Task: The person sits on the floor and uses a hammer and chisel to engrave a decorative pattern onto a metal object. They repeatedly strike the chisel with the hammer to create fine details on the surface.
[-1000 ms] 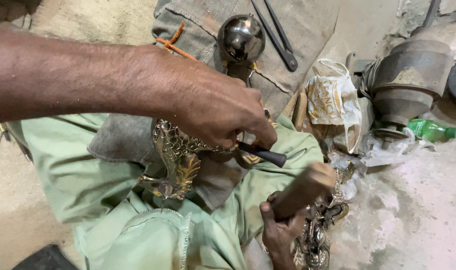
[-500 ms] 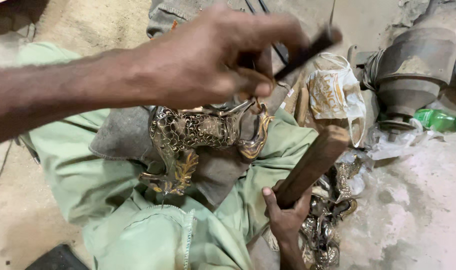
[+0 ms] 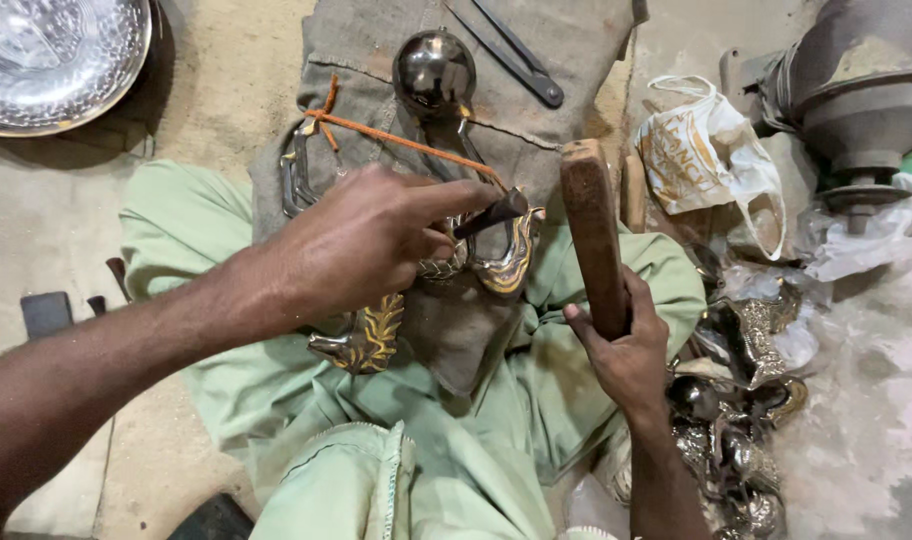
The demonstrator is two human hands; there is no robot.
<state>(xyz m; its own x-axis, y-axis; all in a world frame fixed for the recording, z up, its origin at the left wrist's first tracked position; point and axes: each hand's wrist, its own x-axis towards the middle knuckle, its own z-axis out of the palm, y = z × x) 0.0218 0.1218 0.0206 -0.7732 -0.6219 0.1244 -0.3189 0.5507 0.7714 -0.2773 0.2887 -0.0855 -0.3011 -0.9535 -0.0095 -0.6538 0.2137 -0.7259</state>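
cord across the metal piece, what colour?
Orange: the cord runs from a knot at upper left to the left hand's tool. Head view.

A dark punch [image 3: 491, 213] rests tilted on the ornate metal piece [image 3: 501, 262]; wooden mallet [image 3: 594, 235] upright beside.

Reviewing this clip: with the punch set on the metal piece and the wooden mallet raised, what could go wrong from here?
1. The left hand pinches the dark punch close to its tip, so a stray blow from the wooden mallet in the right hand might hit the fingers.
2. The ornate metal piece rests on cloth over the lap rather than on a hard block; it could shift under a blow.
3. The punch sits tilted and may skid off the curved metal.
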